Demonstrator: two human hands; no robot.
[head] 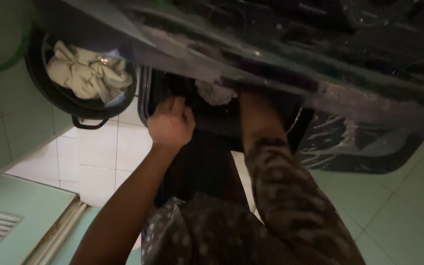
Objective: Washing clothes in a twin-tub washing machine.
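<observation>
Two hands reach into the dark opening of a front-loading machine at the centre of the frame. The left hand rests with fingers curled loosely over the lower edge of the opening, gripping nothing that can be made out. The right hand is hidden inside the opening, so its state cannot be told; only its forearm, in a patterned sleeve, shows. A pale crumpled cloth lies just inside the opening, between the two arms, near the top edge. At upper left, a dark round basin with a handle holds cream-coloured crumpled fabric. Pale floor tiles lie below the basin.
</observation>
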